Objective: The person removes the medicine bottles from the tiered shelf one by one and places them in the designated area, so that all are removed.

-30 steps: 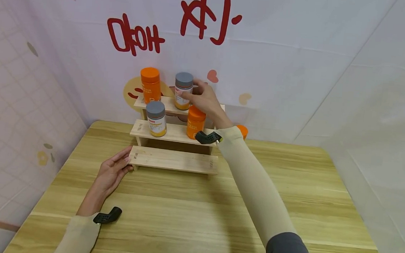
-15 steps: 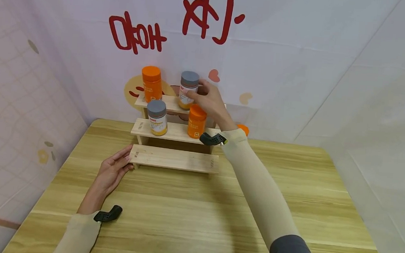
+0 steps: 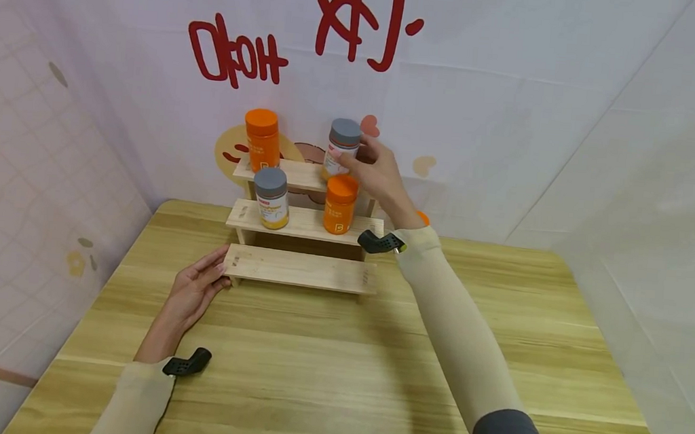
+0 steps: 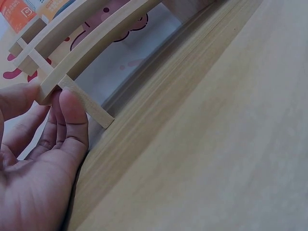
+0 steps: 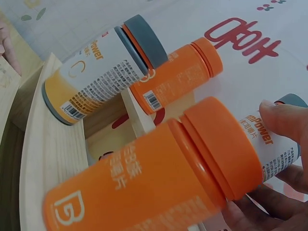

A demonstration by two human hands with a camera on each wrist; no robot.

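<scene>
Right hand [image 3: 381, 175] curled around grey-capped bottle [image 3: 342, 147], arm outstretched.

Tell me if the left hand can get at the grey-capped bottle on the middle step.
Probably yes: the left hand rests at the rack's bottom step, and nothing stands between it and that grey-capped bottle.

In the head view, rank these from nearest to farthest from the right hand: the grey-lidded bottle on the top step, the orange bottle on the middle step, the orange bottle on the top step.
1. Grey-lidded bottle, top step, gripped by the right hand.
2. Orange bottle on the middle step, just below the hand.
3. Orange bottle on the top step, far left.
</scene>
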